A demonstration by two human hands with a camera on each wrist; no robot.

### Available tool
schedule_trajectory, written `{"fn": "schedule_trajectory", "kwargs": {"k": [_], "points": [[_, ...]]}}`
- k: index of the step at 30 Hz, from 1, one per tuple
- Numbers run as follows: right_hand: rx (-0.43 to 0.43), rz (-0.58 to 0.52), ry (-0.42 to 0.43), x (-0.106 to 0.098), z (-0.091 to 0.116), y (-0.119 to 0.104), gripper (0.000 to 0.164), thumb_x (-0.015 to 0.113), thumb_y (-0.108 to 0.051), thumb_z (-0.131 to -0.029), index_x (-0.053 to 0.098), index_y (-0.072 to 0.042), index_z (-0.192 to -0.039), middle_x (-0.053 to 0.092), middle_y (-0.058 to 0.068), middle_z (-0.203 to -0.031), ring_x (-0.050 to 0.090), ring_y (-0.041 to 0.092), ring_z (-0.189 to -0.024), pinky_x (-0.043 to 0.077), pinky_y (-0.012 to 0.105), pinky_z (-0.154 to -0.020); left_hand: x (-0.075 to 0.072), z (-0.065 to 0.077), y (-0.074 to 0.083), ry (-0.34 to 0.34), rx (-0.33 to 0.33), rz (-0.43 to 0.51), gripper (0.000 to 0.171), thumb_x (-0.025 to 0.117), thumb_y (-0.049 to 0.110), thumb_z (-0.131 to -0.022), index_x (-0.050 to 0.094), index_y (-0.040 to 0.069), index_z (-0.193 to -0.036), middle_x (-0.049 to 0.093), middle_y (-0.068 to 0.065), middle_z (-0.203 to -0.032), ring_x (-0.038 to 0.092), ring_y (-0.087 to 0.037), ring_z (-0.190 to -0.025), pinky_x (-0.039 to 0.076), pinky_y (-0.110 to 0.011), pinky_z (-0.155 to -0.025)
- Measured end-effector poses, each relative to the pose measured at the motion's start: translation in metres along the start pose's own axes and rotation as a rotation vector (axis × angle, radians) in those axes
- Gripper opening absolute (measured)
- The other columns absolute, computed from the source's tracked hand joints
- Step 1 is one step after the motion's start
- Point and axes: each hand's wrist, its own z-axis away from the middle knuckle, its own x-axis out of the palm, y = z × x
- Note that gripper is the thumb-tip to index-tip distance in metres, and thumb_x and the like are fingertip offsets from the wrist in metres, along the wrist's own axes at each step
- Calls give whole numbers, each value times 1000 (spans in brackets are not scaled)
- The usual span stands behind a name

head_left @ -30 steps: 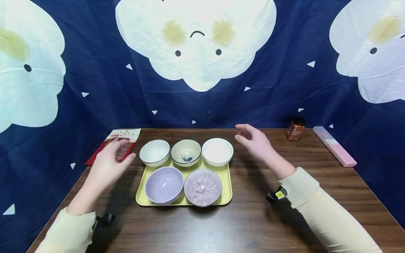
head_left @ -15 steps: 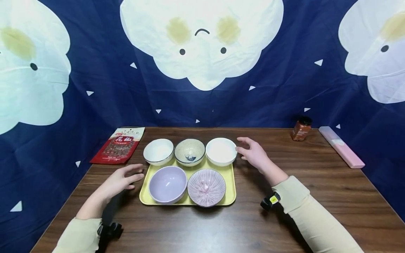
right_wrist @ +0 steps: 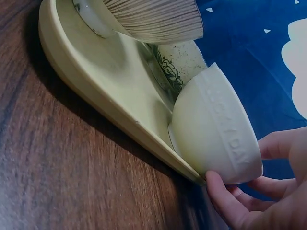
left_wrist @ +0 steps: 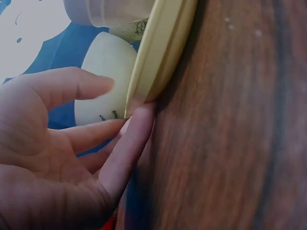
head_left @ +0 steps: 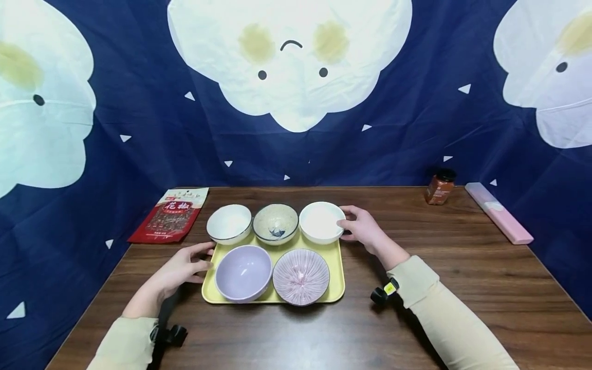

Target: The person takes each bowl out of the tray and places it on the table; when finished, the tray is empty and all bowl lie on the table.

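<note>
A yellow tray (head_left: 336, 262) lies on the wooden table bearing several bowls. Its back row has a dark-rimmed white bowl (head_left: 228, 224), a speckled bowl (head_left: 276, 222) with a blue motif, and a plain white bowl (head_left: 320, 221). In front sit a lavender bowl (head_left: 243, 272) and a striped bowl (head_left: 300, 277). My left hand (head_left: 178, 270) is at the tray's left edge; in the left wrist view its fingertips touch the rim and the thumb (left_wrist: 93, 88) stays apart. My right hand (head_left: 365, 234) has its thumb by the plain bowl's rim and a fingertip (right_wrist: 216, 184) low beside bowl and tray.
A red packet (head_left: 171, 216) lies at the back left of the table (head_left: 277, 339). At the back right stand a jar (head_left: 440, 187) with a black lid and a long pink case (head_left: 501, 216). A blue curtain (head_left: 139, 169) with cloud faces hangs behind.
My left hand has come down from near the packet and moved right to the tray's left edge. The right hand has lowered and moved left to the plain white bowl.
</note>
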Motion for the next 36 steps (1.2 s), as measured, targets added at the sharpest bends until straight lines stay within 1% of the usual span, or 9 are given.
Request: {"fn": "schedule_trajectory", "kwargs": {"k": [4,8,12,18,23,26,29,32,36], "points": [[9,-12,2,4,-1,2,52,53,2,-95,43,10,-146,54,23,-120,63,17,-85,60,40,-80,0,0,-4,6,-11,-8,71,63,-3,-90,28,-16,-151,44,-33,-136,62,-22,-94,61,-45,-76],[7,-24,18,6,-1,2,54,50,4,-91,45,11,-144,56,24,-118,63,18,-79,61,40,-78,-1,0,-7,15,-8,-18,71,59,-7,-86,30,-16,-150,46,-31,-132,60,-21,-91,61,-44,-75],[-6,-29,42,8,-2,3,54,48,5,-88,48,11,-142,59,23,-113,64,19,-77,61,42,-77,-2,2,-8,24,-14,-25,72,59,-9,-85,30,-16,-150,47,-30,-130,58,-21,-90,61,-43,-75],[-3,-35,85,10,-2,5,54,49,4,-86,52,10,-140,63,21,-107,66,20,-79,61,44,-77,-1,4,-8,26,-11,-23,73,61,-8,-84,31,-15,-150,47,-31,-131,59,-21,-92,61,-42,-75],[10,-92,97,8,0,3,54,50,5,-86,52,10,-140,62,21,-108,65,19,-77,61,39,-73,-1,3,-8,27,-12,-14,73,61,-9,-84,30,-16,-150,46,-32,-132,59,-22,-93,61,-43,-75],[8,-136,104,3,4,-2,54,50,6,-86,52,11,-140,61,21,-110,66,19,-78,61,36,-72,-2,2,-8,20,-13,-16,73,61,-9,-85,30,-16,-150,46,-32,-133,59,-23,-93,61,-44,-75],[-4,-162,118,-6,9,-7,54,51,6,-87,51,11,-141,59,22,-113,67,18,-78,61,34,-72,-2,0,-7,16,-13,-17,73,61,-8,-85,30,-15,-151,46,-32,-133,59,-23,-93,61,-44,-76],[-17,-167,134,-19,15,-10,54,51,6,-88,49,12,-142,58,24,-118,67,16,-79,61,34,-72,-2,-4,-7,12,-7,-15,73,61,-8,-86,30,-15,-151,45,-32,-134,59,-23,-94,61,-44,-76],[-22,-148,163,-37,23,-7,54,49,6,-91,46,13,-144,56,27,-124,68,13,-79,61,32,-72,-1,-7,-7,9,-1,-15,73,61,-9,-85,30,-15,-151,45,-32,-135,59,-22,-95,61,-43,-75]]}}
